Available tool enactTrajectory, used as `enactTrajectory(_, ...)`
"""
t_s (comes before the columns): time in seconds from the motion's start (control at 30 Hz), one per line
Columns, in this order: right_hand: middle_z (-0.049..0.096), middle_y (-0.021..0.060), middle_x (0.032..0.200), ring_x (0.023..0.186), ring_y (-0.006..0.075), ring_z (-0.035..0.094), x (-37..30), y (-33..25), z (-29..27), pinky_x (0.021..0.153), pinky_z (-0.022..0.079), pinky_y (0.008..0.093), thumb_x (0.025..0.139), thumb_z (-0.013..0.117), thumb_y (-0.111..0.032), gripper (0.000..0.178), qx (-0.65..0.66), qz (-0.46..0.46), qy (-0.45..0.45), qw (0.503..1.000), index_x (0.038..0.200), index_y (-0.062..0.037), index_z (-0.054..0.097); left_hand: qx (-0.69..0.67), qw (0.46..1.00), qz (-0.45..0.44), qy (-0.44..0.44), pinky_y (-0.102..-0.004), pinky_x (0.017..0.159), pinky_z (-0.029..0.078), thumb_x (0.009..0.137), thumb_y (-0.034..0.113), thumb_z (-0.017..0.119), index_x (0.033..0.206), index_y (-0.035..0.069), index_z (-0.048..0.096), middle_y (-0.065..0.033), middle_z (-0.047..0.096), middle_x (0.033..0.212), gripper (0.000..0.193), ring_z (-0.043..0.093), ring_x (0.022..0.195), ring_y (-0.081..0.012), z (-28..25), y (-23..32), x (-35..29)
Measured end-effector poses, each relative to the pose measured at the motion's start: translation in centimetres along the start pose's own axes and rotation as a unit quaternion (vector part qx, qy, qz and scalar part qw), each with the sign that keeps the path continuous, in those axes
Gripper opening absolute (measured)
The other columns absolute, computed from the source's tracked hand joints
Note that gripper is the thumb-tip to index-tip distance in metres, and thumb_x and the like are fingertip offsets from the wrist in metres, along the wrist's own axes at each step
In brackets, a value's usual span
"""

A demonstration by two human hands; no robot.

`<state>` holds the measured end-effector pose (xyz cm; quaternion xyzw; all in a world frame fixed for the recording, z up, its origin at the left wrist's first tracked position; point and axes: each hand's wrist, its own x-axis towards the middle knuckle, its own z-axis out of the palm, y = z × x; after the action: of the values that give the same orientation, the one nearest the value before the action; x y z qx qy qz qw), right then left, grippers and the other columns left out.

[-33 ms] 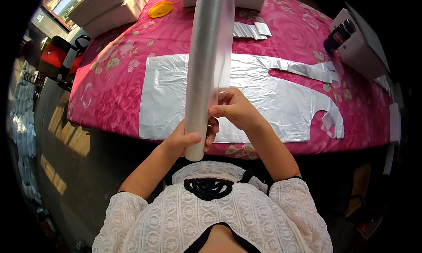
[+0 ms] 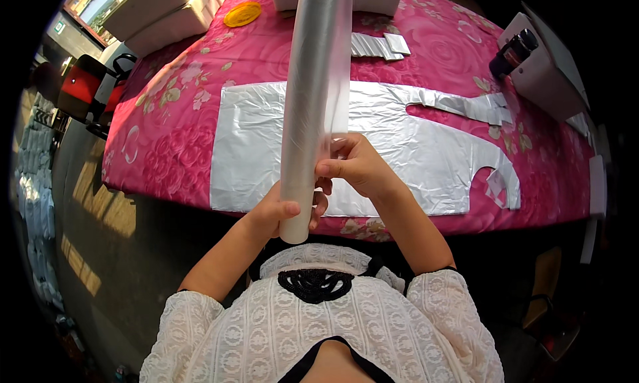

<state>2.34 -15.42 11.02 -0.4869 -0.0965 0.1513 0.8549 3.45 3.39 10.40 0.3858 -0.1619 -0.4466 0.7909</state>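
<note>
My left hand (image 2: 276,210) is wrapped round the lower end of a long roll of clear plastic film (image 2: 303,110), its thumb across the front. The roll stands almost upright in the view and runs past the top edge. On the roll's right side my right hand (image 2: 349,164) pinches the loose edge of the film between thumb and fingers. Behind the roll, a silvery plastic sheet (image 2: 249,143) lies flat and creased on the table. Two strap-like strips with rounded cut-outs extend from its right end. The roll hides part of this sheet.
A pink flowered cloth (image 2: 166,136) covers the table. On it are a folded silvery strip (image 2: 373,46), a yellow disc-shaped thing (image 2: 242,14), white boxes (image 2: 166,16) and a dark bottle (image 2: 512,53) beside a white box (image 2: 549,66). A red-and-black chair (image 2: 85,83) stands left.
</note>
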Motion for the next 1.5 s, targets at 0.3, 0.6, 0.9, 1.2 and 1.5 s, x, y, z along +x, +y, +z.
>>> enactTrajectory(0.3,0.065,0.0066,0.088,0.086,0.0138,0.061,0.1,0.5,0.9,0.075,0.048,0.0273,0.064,0.082,-0.027,0.047,-0.011,0.0,-0.044,0.999,0.098,-0.0001,0.062,-0.165,0.964,-0.095,-0.187,-0.0377,0.074,0.052,0.069,0.061,0.064,0.114,-0.006,0.047,-0.0139,0.06,0.096,0.082,0.063,0.083,-0.0241,-3.8,-3.2,-0.3)
enactTrajectory(0.6,0.059,0.0023,0.066,0.06,0.0091,0.053,-1.5,2.4,0.5,0.055,0.043,0.0257,0.07,0.075,-0.031,0.037,-0.261,0.129,0.156,0.944,0.087,0.0,0.065,-0.117,0.981,-0.153,0.012,-0.0408,0.091,0.042,0.086,0.051,0.039,0.126,-0.002,0.04,-0.0162,0.054,0.112,0.066,0.054,0.104,-0.0255,-3.7,-2.8,0.0)
enactTrajectory(0.9,0.059,0.0061,0.059,0.052,0.0172,0.056,-2.8,7.5,1.2,0.053,0.044,0.03,0.07,0.072,-0.041,0.047,-0.455,0.107,0.088,0.879,0.09,0.0009,0.064,0.194,0.921,-0.177,0.288,-0.0253,0.054,0.046,0.086,0.052,0.05,0.099,0.0,0.051,-0.0065,0.055,0.081,0.054,0.055,0.066,-0.0128,-5.6,-5.1,-0.6)
enactTrajectory(1.2,0.058,0.0078,0.09,0.091,0.0244,0.053,0.5,10.0,4.2,0.083,0.041,0.0355,0.075,0.063,-0.037,0.037,-0.633,-0.182,-0.118,0.743,0.094,-0.0052,0.059,0.514,0.829,-0.159,0.149,-0.0287,0.053,0.048,0.078,0.026,0.063,0.095,0.0,0.053,-0.0087,0.06,0.071,0.032,0.058,0.056,-0.0151,-8.8,-6.3,-6.1)
enactTrajectory(1.5,0.051,0.0112,0.117,0.117,0.0271,0.041,2.6,7.8,-9.7,0.104,0.026,0.0427,0.083,0.052,-0.043,0.046,-0.76,-0.196,0.069,0.615,0.112,-0.0078,0.054,0.376,0.853,-0.299,0.203,-0.0279,0.055,0.048,0.078,0.023,0.063,0.096,0.001,0.053,-0.0062,0.058,0.077,0.03,0.057,0.059,-0.0129,-6.9,-4.8,-6.8)
